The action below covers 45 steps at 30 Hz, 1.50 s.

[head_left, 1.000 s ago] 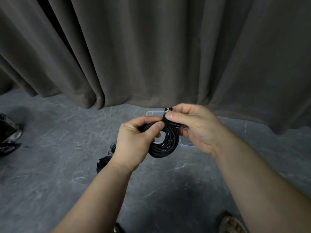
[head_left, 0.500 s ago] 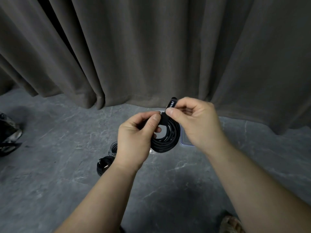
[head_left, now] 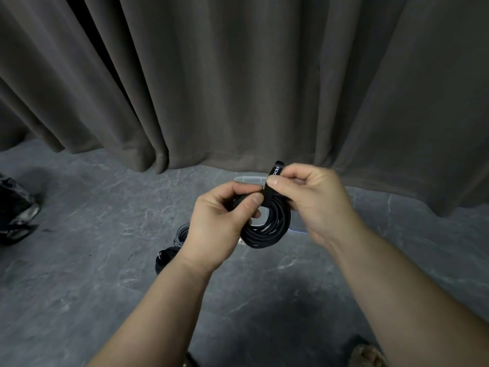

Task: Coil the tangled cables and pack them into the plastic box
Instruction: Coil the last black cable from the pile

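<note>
Above the plastic box (head_left: 247, 179), the left hand (head_left: 219, 229) grips the coiled cable (head_left: 267, 231) while the right hand (head_left: 312, 202) has pulled its pinched strap (head_left: 272, 178) up since a second ago — likely to bind the coil.

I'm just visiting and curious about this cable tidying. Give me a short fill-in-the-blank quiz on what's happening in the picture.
1. The left hand grips a coiled black cable, and the right hand pinches the black ____ wrapped around it.
2. The clear plastic box sits on the floor just in front of the ____.
3. Below the left wrist, more cables lie on the ____.

Missing words: strap; curtain; floor
</note>
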Tool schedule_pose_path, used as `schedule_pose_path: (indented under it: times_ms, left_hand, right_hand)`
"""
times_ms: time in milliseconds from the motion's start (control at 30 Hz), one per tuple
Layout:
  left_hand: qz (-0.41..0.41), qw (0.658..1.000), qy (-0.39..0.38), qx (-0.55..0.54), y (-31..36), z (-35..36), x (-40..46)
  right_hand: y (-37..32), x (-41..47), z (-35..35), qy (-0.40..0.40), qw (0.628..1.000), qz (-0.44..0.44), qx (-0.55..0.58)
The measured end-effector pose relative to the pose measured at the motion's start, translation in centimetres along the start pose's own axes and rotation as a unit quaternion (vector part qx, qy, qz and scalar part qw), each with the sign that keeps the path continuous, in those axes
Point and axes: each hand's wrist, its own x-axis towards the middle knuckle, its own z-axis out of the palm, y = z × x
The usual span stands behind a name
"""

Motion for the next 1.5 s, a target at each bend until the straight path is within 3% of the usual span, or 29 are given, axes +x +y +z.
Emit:
schedule_pose_path:
  times_ms: [133,433,667,1133,1333,1500]
  left_hand:
    - [-0.003,1.000,-0.001,-0.021,-0.2,-0.1,0.0]
    - [0.024,1.000,0.019,-0.006,0.0,1.1,-0.2]
    - [0.015,0.997,0.055,-0.049,-0.3,1.4,0.1]
    - [0.024,0.993,0.099,-0.063,-0.3,1.2,0.4]
    - [-0.014,0.989,0.113,-0.094,-0.4,1.3,0.5]
    - [-0.085,0.982,0.074,-0.150,-0.5,0.9,0.9]
  right_hand:
    - [-0.5,0.1,-0.2,-0.048,0.991,0.104,0.068]
    - [-0.5,0.5,-0.9,-0.046,0.959,0.214,0.179]
    - [0.1,0.4,-0.4,-0.061,0.988,0.128,0.066]
    - [1.0,0.1,0.0,-0.122,0.989,0.045,0.074]
    - [1.5,0.3,0.4,-0.073,0.995,0.017,0.059]
    - [1.9,0.6,0.3,-0.021,0.996,0.032,0.081]
